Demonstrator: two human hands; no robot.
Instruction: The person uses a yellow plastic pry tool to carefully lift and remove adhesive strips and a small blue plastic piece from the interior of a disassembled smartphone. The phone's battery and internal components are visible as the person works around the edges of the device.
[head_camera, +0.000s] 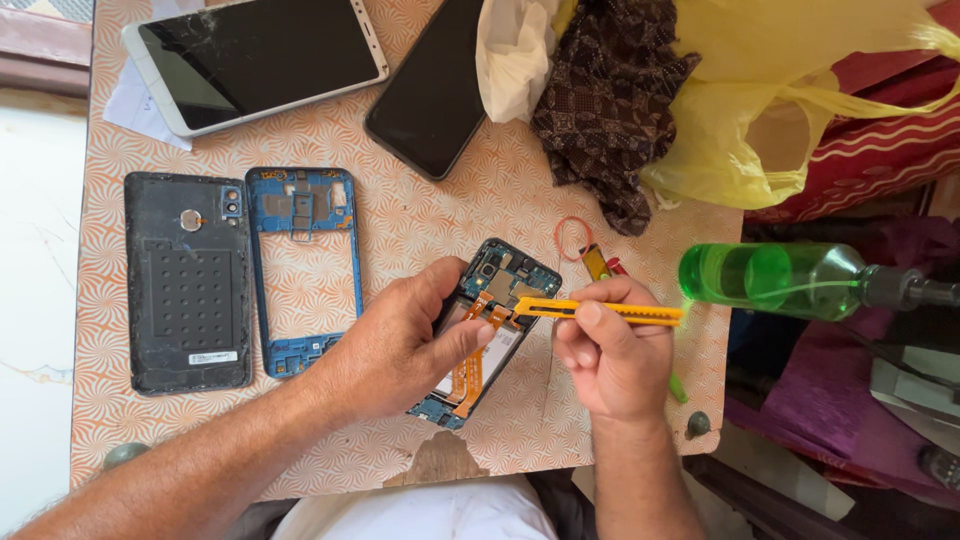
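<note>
Steadiness matters most here. Left hand (395, 345) cups the opened phone (485, 330) from its left side, fingers curled under the body and the thumb pressed down across the orange ribbon cables (470, 365); this grip is closed firmly on the phone, which is tilted up off the counter (420, 225) between the two hands. Right hand (610, 360) is closed around the yellow utility knife (600, 310), held like a pen, its tip pointing left and touching the phone's upper part beside the left thumb.

As I judge it, the blade tip should work shallow and nearly flat, levering gently rather than stabbing, because thin ribbon and circuit parts lie directly under it. The left thumb sits close to the tip, so any push ought to run away from that thumb, with the right hand's little finger braced if possible. Whether the blade is extended much I cannot tell.

Far left of the left grip lie a black back cover (188, 285) and a blue mid-frame (303, 270). Above both grips lie two phones face up, one white-edged (255, 60), one black (428, 90). Right of the right grip stands out a green bottle (770, 280).
</note>
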